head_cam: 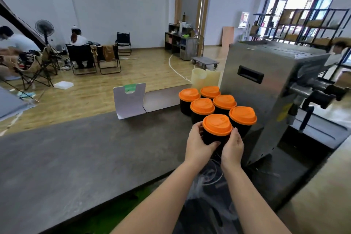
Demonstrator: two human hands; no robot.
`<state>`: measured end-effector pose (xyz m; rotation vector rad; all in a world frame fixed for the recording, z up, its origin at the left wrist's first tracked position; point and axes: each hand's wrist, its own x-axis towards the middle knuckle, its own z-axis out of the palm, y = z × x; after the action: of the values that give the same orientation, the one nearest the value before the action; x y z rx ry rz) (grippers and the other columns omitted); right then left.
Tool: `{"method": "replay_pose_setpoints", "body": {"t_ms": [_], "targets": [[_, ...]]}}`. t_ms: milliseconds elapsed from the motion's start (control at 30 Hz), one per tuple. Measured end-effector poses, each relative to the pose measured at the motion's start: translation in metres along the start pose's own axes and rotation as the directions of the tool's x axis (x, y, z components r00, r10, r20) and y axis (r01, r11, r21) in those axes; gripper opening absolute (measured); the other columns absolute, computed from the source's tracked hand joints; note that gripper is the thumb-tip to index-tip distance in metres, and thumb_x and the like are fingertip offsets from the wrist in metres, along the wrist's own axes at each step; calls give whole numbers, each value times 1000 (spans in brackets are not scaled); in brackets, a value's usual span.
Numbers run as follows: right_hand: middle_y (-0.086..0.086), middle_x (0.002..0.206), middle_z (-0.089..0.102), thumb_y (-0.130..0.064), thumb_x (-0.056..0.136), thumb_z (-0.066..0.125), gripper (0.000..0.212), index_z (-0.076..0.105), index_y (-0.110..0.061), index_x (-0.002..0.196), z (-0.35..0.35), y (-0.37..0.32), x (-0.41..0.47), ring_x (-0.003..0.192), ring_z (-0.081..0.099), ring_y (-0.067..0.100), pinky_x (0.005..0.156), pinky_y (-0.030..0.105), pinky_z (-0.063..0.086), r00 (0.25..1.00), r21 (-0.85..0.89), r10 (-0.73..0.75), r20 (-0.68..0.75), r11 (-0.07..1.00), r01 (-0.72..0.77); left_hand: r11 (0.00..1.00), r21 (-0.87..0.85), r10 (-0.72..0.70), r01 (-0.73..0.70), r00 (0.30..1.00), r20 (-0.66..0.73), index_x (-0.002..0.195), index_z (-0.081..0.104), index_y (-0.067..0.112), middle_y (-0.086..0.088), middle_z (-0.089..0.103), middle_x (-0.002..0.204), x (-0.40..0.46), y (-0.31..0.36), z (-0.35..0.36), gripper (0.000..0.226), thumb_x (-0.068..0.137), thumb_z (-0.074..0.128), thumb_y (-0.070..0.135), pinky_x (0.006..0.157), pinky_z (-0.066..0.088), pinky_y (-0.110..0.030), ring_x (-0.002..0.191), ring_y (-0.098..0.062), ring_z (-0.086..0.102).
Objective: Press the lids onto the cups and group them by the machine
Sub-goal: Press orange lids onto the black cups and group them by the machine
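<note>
Several black cups with orange lids point(224, 101) stand packed together on the grey counter point(95, 154), right beside the steel machine point(266, 100). The nearest lidded cup point(217, 127) sits at the front of the group. My left hand point(199, 144) wraps round its left side and my right hand point(233, 146) cups its right side, so both hold the cup body below the lid. Every cup in view has its lid on.
A white folded card stand point(130, 100) and a flat grey panel point(161, 99) lie at the counter's far edge. Pale plastic containers point(206, 77) stand behind the cups. Beyond the counter are a wooden floor, folding chairs and seated people at the left.
</note>
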<state>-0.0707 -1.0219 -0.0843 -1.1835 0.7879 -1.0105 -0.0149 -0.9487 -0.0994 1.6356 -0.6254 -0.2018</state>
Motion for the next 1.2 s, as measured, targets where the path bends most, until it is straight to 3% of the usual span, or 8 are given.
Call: {"method": "replay_pose_setpoints", "body": {"t_ms": [200,333,467,633,800,967,1067,1200], "targets": [[-19,94,60,-28,104,38,28,60,-36,89,0,-6,-3,92,56,1,89,27,40,999,27,28,24,999,-29,1000,19,-20,20,1000,-23,134,44,31,11,54,133,5,0,6,75,72,84,21,107,46,-35,125,-6,50],[-16,104,65,-29,103,38,29,66,-35,101,-1,-1,-3,104,59,6,94,31,44,1000,13,-2,24,1000,2,999,23,-27,27,1000,-16,135,43,30,9,54,134,5,2,6,74,73,83,21,108,45,-35,126,-8,50],[-8,126,64,-31,102,37,38,61,-24,131,-6,9,-7,120,56,9,108,39,43,1000,33,-19,-4,999,19,999,27,-46,46,999,-25,135,44,30,9,54,134,5,2,7,75,73,84,20,107,46,-36,126,-8,50],[-7,126,64,-26,102,38,36,60,-23,130,-19,17,-40,122,57,10,104,32,44,997,184,30,-65,983,-17,998,-12,-67,67,998,-3,136,44,32,10,54,133,-5,5,-4,72,76,83,21,106,46,-33,124,-8,51],[2,131,59,-19,106,30,38,53,-15,136,-17,31,-99,125,54,14,110,32,39,996,209,90,28,973,-93,990,-141,-50,29,988,-146,120,61,32,15,66,117,-34,3,-68,27,94,65,25,96,50,-23,112,-2,61],[-2,132,61,-17,105,32,38,59,-17,130,30,28,-141,123,54,4,110,29,37,987,168,86,137,980,-109,966,-257,-136,20,888,-439,108,67,28,4,70,111,-64,-8,-182,23,104,47,17,102,50,-33,110,-11,65],[-4,139,55,-18,104,30,39,54,-17,135,71,14,-171,130,48,4,115,31,32,981,181,40,189,981,-75,969,-246,-135,-23,786,-604,105,66,28,0,69,110,-86,-2,-258,27,105,42,13,102,50,-36,110,-18,64],[-4,139,55,-16,105,27,40,52,-16,136,137,0,-231,131,47,2,116,29,30,916,237,28,400,962,-133,967,-239,-136,-86,620,-773,104,65,26,-1,68,109,-131,8,-354,29,106,40,13,99,50,-32,109,-19,64]]}}
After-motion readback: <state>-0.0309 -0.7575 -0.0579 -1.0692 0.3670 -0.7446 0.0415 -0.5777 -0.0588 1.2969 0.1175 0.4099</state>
